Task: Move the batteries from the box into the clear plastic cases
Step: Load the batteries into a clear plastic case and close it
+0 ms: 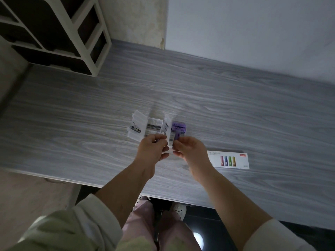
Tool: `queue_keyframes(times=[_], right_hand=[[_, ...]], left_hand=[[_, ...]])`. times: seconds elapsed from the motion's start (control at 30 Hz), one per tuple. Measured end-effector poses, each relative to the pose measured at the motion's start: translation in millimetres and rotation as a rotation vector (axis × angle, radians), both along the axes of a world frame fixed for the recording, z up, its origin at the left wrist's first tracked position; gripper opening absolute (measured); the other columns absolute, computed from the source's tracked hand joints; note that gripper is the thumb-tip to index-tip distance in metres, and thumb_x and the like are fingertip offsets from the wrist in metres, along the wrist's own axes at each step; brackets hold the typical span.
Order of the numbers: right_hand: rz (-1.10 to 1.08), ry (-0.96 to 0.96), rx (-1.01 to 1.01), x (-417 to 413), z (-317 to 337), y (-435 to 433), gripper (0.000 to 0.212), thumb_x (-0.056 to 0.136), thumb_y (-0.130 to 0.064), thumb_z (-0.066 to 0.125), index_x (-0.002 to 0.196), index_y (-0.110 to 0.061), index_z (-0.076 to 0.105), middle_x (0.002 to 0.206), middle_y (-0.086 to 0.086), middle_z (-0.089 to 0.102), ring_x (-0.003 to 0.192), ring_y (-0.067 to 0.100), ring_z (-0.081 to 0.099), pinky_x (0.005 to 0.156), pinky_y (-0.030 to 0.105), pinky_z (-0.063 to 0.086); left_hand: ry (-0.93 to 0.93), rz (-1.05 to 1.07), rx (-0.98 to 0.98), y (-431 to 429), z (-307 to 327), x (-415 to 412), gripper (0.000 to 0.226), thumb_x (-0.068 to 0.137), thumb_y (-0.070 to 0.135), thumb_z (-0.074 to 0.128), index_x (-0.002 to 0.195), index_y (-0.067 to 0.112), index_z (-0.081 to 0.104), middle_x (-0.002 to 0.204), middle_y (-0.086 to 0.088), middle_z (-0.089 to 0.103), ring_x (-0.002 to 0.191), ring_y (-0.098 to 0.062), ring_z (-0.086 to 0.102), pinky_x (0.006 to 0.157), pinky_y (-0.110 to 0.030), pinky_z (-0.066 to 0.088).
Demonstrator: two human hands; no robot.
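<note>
Hands: we see both bare hands meeting over the grey wood-grain desk [235, 109], just nearer us than the two clear plastic cases.
Left hand: the left hand [152, 149] is curled, thumb and fingers pinched near the raised lid of the right-hand case; what it grips we cannot tell, the frame being blurred there.
Right hand: the right hand [190, 151] is half closed, its fingertips touching the near edge of that same case; whether it holds a battery we cannot tell.
Right-hand case: this clear case [178, 129] lies open on the desk, purple batteries showing inside, its lid [167, 127] standing upright.
Left-hand case: a second clear case [154, 126] lies open just left of the first, its lid [135, 126] tilted outward, dark batteries inside.
Box: the white battery box [229, 159] lies flat on the desk, right of the right-hand case and near the right wrist.
Background: a white shelf unit [87, 38] stands far left of the cases.
</note>
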State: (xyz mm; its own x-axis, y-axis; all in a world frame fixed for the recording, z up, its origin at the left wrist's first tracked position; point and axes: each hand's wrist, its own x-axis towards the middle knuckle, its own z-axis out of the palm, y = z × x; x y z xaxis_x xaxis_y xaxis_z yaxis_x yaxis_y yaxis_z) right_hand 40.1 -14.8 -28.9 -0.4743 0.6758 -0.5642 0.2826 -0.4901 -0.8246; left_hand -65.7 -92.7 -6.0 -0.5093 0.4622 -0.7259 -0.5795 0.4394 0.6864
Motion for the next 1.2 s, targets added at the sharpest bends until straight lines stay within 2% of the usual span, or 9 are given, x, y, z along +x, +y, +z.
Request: queue_keyframes(times=[0.1,0.2,0.37,0.63,0.83,0.93,1.0,1.1,1.2], right_hand=[[0.116,-0.264,0.358,-4.2,-13.6,19.2,0.003,0.084,-0.017,0.067,0.086,-0.016,0.069,0.081,0.000,0.070,0.076,0.016,0.066,0.072,0.027,0.055],[0.319,-0.466,0.711,-7.4,-23.4,36.4,0.006,0.085,-0.021,0.067,0.088,-0.016,0.068,0.084,-0.006,0.065,0.079,0.011,0.059,0.070,0.020,0.042],[0.591,-0.622,0.979,-14.9,-29.7,55.2,0.019,0.089,-0.017,0.061,0.105,-0.014,0.069,0.099,0.004,0.062,0.089,0.018,0.058,0.073,0.023,0.042],[0.649,-0.632,1.022,-25.6,-34.4,60.5,0.020,0.088,-0.016,0.063,0.107,-0.010,0.067,0.100,0.005,0.061,0.089,0.017,0.057,0.074,0.022,0.040],[0.625,-0.607,1.069,-22.5,-47.2,58.6,0.017,0.086,-0.014,0.065,0.103,-0.011,0.066,0.099,0.004,0.061,0.092,0.018,0.056,0.073,0.023,0.045],[0.596,-0.590,1.057,-20.8,-49.8,55.9,0.016,0.086,-0.013,0.064,0.102,-0.011,0.065,0.100,0.003,0.060,0.092,0.017,0.056,0.074,0.025,0.048],[0.555,-0.572,1.041,-19.8,-50.6,54.4,0.016,0.085,-0.013,0.066,0.101,-0.012,0.066,0.098,0.002,0.060,0.089,0.015,0.055,0.073,0.023,0.047],[0.419,-0.531,0.960,-17.8,-45.7,49.5,0.011,0.084,-0.015,0.068,0.095,-0.015,0.066,0.089,-0.004,0.057,0.078,0.009,0.051,0.066,0.011,0.036],[0.237,-0.419,0.778,-17.3,-36.0,41.3,0.007,0.082,-0.015,0.069,0.089,-0.016,0.067,0.081,-0.008,0.061,0.073,0.003,0.054,0.064,0.006,0.039]], left_hand=[[0.110,0.085,-0.008,1.4,0.2,-4.0,0.021,0.091,0.004,0.052,0.098,0.019,0.065,0.101,-0.007,0.065,0.087,-0.017,0.061,0.074,-0.030,0.056],[0.071,0.157,0.009,3.6,0.3,-10.6,0.028,0.093,0.002,0.044,0.100,0.018,0.066,0.091,-0.004,0.061,0.081,-0.015,0.057,0.080,-0.033,0.056],[-0.005,0.140,0.020,0.7,-2.7,-17.9,0.038,0.094,-0.007,0.037,0.116,0.009,0.063,0.087,-0.003,0.051,0.074,-0.014,0.050,0.083,-0.035,0.055],[-0.062,0.177,0.008,-8.6,-8.6,-25.0,0.034,0.091,-0.010,0.048,0.115,0.009,0.062,0.087,-0.004,0.060,0.079,-0.014,0.057,0.088,-0.038,0.052],[-0.108,0.205,-0.009,-12.4,-16.7,-30.4,0.028,0.090,-0.005,0.057,0.112,0.007,0.067,0.082,0.000,0.063,0.065,-0.011,0.048,0.082,-0.029,0.051],[-0.139,0.213,-0.002,-12.6,-16.4,-28.2,0.026,0.089,-0.005,0.059,0.111,0.007,0.068,0.085,-0.002,0.063,0.066,-0.011,0.051,0.083,-0.029,0.053],[-0.156,0.233,0.006,-11.5,-14.7,-27.4,0.025,0.088,-0.005,0.059,0.109,0.006,0.068,0.088,-0.004,0.063,0.069,-0.013,0.052,0.086,-0.032,0.053],[-0.152,0.252,0.037,-9.4,-11.6,-30.0,0.022,0.088,-0.005,0.059,0.106,0.004,0.068,0.086,-0.007,0.061,0.068,-0.015,0.054,0.080,-0.034,0.057],[-0.112,0.247,0.085,-5.1,-5.6,-31.3,0.021,0.089,-0.004,0.059,0.108,0.002,0.065,0.085,-0.009,0.060,0.067,-0.016,0.056,0.075,-0.035,0.058]])
